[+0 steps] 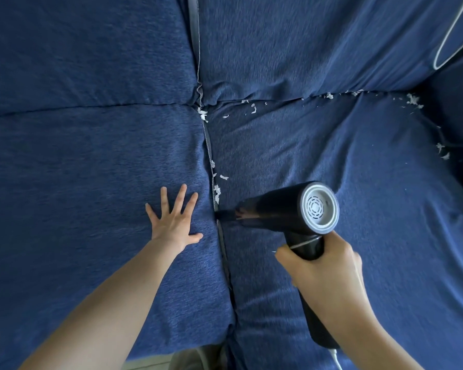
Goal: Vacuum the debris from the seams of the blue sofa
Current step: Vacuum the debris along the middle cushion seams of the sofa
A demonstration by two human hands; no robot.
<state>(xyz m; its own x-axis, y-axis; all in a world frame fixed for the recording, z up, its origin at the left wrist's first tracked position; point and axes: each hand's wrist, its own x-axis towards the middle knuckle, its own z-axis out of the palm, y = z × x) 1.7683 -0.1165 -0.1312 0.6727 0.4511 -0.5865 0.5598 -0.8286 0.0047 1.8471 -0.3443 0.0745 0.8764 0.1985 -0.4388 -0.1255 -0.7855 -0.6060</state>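
Blue fabric sofa (91, 161), with a fine woven nap, is filling almost the whole head view: two seat cushions are lying below, two back cushions above, and four seams are meeting near the upper centre. Vertical seam (211, 166) between the seat cushions is running from that junction down toward the bottom edge, showing a grey piped edge. Horizontal seam (332, 95) is running rightward where the right seat cushion is meeting the back cushion.

White shredded debris (217, 192) is sitting along the vertical seam just above the vacuum nozzle; more flecks are lying at the junction, along the horizontal seam, and at the far right edge of the right seat cushion.

Left hand (174, 220) is pressing flat on the left seat cushion just beside the vertical seam, fingers spread and straight, palm down, holding nothing.

Right hand (324, 265) is gripping the handle of a black handheld vacuum with a grey vented rear cap (286, 209), fingers curled round the grip. Its dark narrow nozzle is pointing left, with the tip touching the vertical seam; the nozzle is blurred, so finer detail cannot be told. A white cord (336, 356) is trailing from the handle base near the bottom edge.

A thin white cable loop (449, 38) is lying on the upper right back cushion. A pale strip of floor (155, 361) is showing at the bottom below the seat cushions.
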